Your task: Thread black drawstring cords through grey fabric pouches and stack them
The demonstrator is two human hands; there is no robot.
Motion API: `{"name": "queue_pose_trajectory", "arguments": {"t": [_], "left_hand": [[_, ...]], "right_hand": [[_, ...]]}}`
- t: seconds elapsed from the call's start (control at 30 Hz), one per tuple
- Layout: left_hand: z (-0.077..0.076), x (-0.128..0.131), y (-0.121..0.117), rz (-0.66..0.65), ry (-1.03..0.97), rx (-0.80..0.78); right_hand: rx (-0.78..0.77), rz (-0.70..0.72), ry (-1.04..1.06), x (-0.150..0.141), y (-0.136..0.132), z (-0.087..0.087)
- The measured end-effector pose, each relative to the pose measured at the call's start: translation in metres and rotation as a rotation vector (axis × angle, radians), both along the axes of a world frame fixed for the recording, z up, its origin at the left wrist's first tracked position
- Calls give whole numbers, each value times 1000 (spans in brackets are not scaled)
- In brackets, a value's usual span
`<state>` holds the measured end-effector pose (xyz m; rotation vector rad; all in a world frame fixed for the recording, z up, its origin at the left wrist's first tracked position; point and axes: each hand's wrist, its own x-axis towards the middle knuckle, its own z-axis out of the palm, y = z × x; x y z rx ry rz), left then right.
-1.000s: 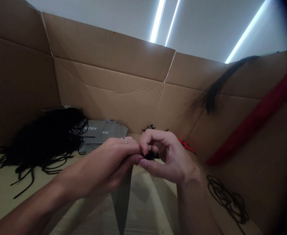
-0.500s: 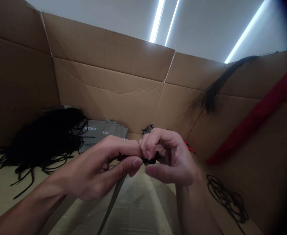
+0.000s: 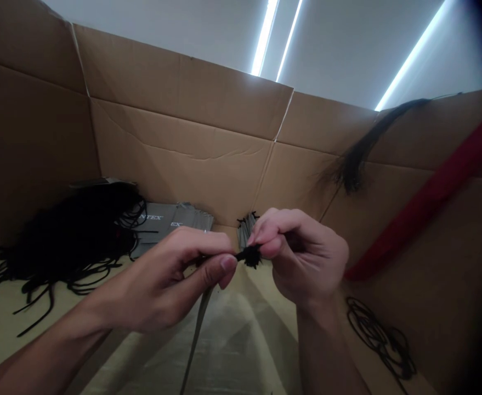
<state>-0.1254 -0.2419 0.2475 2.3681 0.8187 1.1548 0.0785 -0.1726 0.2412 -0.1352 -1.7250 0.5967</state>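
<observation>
Legible beyond the left hand [image 3: 175,282], in pale capitals on a flat grey piece [image 3: 157,227]: "NTEX", with the beginning of the word apparently hidden under black cords [image 3: 74,230]. Legible further right, closer to the same hand's knuckles, on the neighbouring grey piece [image 3: 194,218]: only "EX". Impossible to tell either word whole.

A pale yellowish surface [image 3: 244,340] carried a tangled heap of black cords [image 3: 72,236] on the left, flat grey printed pieces [image 3: 154,219] just beside it, and, near the back, grey strips with black ends [image 3: 245,231].
</observation>
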Motion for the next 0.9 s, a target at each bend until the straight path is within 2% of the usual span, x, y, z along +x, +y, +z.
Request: {"name": "queue_pose_trajectory", "arguments": {"t": [0.1, 0.27, 0.43, 0.5, 0.63, 0.77, 0.83, 0.9], "left_hand": [[1, -1, -5, 21, 12, 19], [3, -5, -10, 71, 20, 16], [5, -3, -12, 66, 32, -45], [6, -1, -13, 38, 20, -72], [9, 0, -16, -47, -22, -101], [11, -2, -16, -92, -46, -96], [10, -4, -14, -73, -51, -80], [8, -4, -13, -24, -47, -47]], "right_hand": [[-39, 29, 50, -4, -1, -3], [-123, 221, -59, -5, -1, 2], [-18, 331, -165, -5, 0, 5], [-94, 352, -162, -6, -1, 2], [-361, 482, -75, -13, -7, -7], [-396, 626, 13, -21, -9, -10], [-351, 599, -16, -19, -6, -7], [-285, 500, -49, -15, -3, -2]]}}
